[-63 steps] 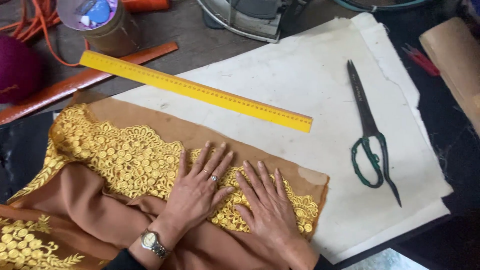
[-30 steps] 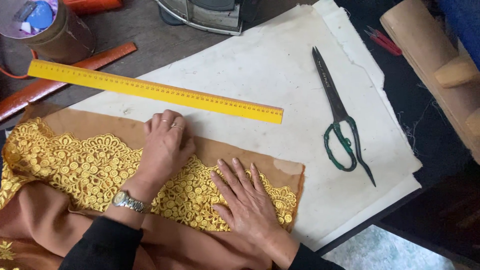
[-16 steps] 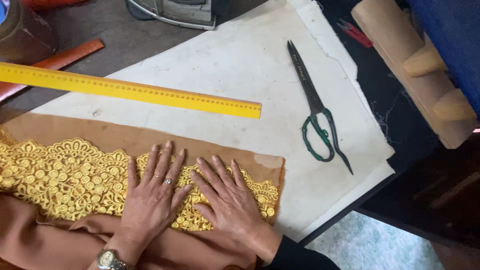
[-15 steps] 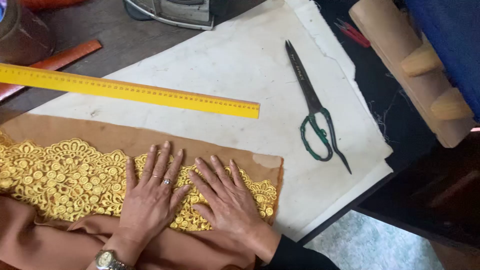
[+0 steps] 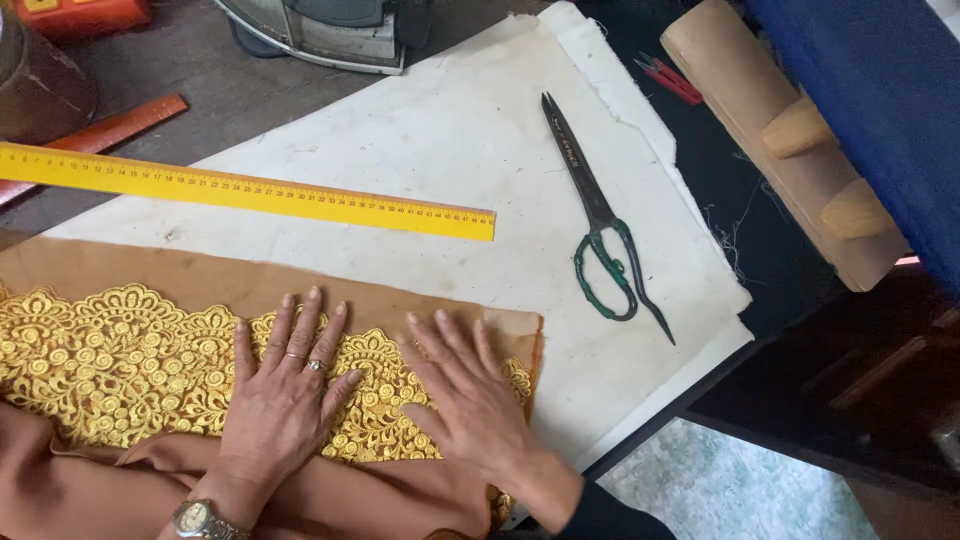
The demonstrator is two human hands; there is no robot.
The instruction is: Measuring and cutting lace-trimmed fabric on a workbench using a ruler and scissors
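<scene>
1. The brown cloth [image 5: 130, 285] is seen as matt, soft woven fabric.
2. The gold lace [image 5: 110, 365] is stitched in raised, glossy thread.
3. The white sheet [image 5: 430, 150] is shown as rough, frayed cloth.
4. The ruler [image 5: 250, 190] is finished in smooth yellow.
5. The scissors [image 5: 595, 215] are made of dull dark metal, with green-wrapped handles.

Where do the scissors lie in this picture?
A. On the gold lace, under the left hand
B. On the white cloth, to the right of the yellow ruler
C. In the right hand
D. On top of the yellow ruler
B: the scissors lie alone on the white cloth, past the right end of the ruler, while both hands press flat on the lace.
</scene>
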